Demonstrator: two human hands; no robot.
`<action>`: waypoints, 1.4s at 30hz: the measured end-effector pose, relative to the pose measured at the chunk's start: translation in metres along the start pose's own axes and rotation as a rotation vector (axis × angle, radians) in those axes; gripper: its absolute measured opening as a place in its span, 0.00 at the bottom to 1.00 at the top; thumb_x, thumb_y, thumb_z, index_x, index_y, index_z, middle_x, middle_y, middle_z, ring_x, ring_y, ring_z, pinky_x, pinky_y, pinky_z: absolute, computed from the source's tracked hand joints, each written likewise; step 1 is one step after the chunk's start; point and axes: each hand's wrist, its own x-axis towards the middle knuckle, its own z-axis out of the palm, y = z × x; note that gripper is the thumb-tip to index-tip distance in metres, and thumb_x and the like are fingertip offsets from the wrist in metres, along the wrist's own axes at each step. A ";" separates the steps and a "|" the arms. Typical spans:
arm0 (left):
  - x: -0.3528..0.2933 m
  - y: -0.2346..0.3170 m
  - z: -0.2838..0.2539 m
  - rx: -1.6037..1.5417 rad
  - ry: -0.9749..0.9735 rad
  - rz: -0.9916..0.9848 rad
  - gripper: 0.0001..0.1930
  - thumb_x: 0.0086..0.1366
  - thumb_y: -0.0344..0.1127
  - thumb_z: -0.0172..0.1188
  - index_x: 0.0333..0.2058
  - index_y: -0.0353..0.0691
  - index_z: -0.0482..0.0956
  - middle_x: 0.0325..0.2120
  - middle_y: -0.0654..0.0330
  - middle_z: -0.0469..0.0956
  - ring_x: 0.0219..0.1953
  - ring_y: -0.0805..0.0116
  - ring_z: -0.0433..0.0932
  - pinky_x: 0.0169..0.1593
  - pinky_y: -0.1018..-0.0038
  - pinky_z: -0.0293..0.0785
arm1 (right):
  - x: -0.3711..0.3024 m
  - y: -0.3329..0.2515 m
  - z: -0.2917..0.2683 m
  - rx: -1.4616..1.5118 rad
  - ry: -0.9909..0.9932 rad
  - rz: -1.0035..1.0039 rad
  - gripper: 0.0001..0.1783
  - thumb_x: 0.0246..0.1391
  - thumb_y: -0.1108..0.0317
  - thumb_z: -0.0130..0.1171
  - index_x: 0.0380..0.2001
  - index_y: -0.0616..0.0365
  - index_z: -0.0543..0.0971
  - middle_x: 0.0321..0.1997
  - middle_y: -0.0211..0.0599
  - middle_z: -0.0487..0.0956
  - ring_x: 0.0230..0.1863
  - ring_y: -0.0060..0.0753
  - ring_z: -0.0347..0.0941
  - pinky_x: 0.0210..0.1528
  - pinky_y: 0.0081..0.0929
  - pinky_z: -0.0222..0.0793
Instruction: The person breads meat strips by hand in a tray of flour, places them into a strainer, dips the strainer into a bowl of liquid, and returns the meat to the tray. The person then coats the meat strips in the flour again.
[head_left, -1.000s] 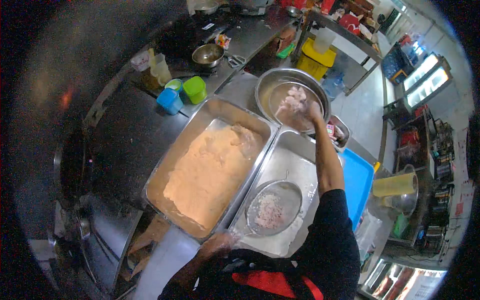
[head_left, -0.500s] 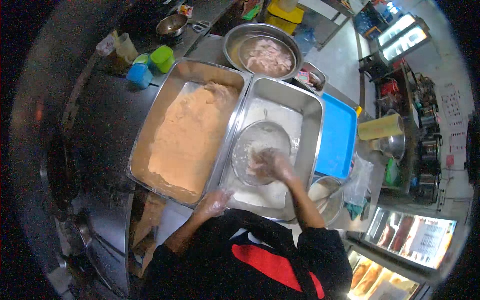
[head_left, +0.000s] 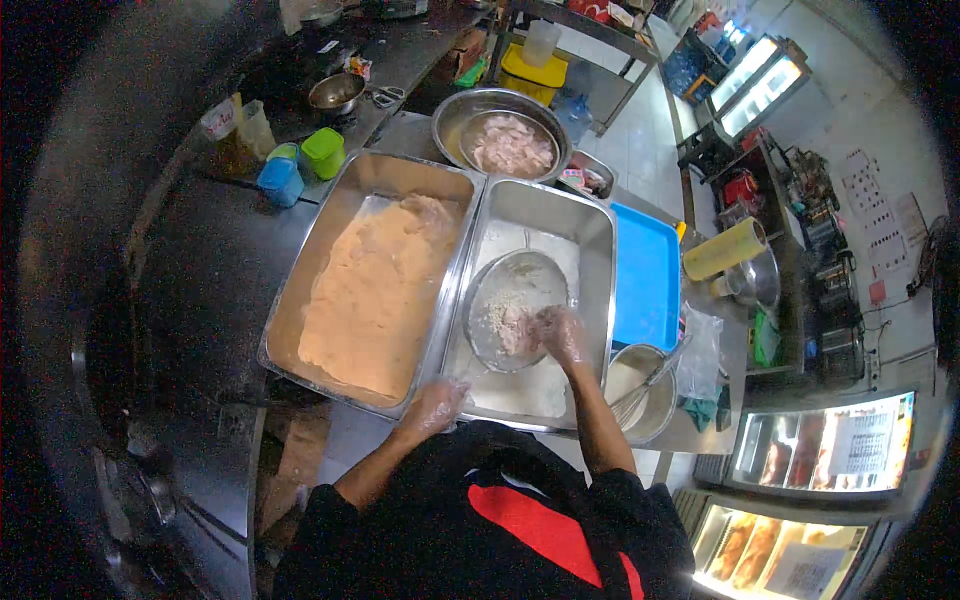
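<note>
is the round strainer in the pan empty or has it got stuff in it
Not empty: the strainer holds pale pink pieces and whitish crumbs, by the right hand.

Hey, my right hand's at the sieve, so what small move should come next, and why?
I'd probably spread the pale pink pieces gently with your right hand: they look bunched together in the round sieve, and that hand is right by them, at the sieve's right side.
</note>
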 end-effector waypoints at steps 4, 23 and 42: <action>0.007 -0.030 0.024 0.045 0.097 0.094 0.19 0.68 0.44 0.44 0.32 0.34 0.78 0.26 0.41 0.75 0.31 0.42 0.76 0.35 0.49 0.69 | -0.003 -0.016 0.017 0.340 -0.186 -0.114 0.22 0.44 0.56 0.66 0.40 0.57 0.77 0.36 0.48 0.78 0.40 0.49 0.75 0.43 0.42 0.69; -0.006 0.008 -0.003 -0.065 0.054 -0.026 0.20 0.68 0.46 0.44 0.30 0.35 0.77 0.27 0.43 0.75 0.32 0.43 0.75 0.37 0.51 0.68 | -0.020 0.002 0.020 -0.531 -0.103 -0.621 0.14 0.47 0.58 0.58 0.33 0.55 0.76 0.29 0.52 0.78 0.33 0.52 0.75 0.38 0.46 0.70; 0.010 -0.041 0.032 0.032 0.177 0.243 0.20 0.69 0.45 0.41 0.31 0.34 0.76 0.26 0.40 0.75 0.32 0.41 0.75 0.38 0.49 0.67 | 0.003 -0.013 -0.009 -0.116 -0.244 -0.200 0.17 0.40 0.71 0.66 0.37 0.60 0.77 0.37 0.39 0.79 0.37 0.30 0.74 0.35 0.30 0.72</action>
